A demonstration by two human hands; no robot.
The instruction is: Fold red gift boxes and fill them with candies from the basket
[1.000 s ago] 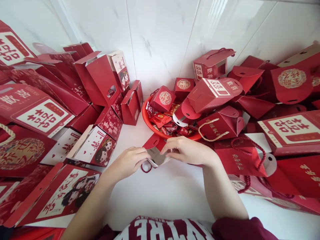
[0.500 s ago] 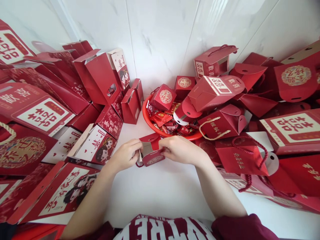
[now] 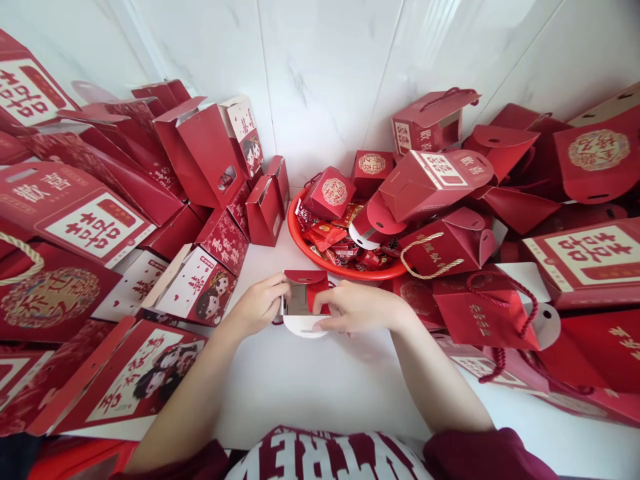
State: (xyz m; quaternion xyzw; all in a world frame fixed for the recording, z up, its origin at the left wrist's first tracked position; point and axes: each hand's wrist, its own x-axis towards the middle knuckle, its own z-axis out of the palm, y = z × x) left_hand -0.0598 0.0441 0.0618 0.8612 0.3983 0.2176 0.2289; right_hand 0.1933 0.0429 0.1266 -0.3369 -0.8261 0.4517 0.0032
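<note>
A small red box stands open on the white table between my hands. Its near flap is folded outward and shows a white inner face with a slot; the far flap is raised. My left hand pinches the left side of the box. My right hand is at the right side, its fingers closed around the red side wall and near flap. Just behind the box is a red basin with wrapped candies and small red boxes in it.
Red and white boxes, such as a cartoon-printed one, crowd the left side. On the right are piled red boxes with rope handles. A marble-patterned wall rises at the back. White tabletop lies in front of my hands.
The near flap of the small box has come down toward me, showing its white inside. My right hand's fingers have spread lower over it. The whole view has shifted slightly.
</note>
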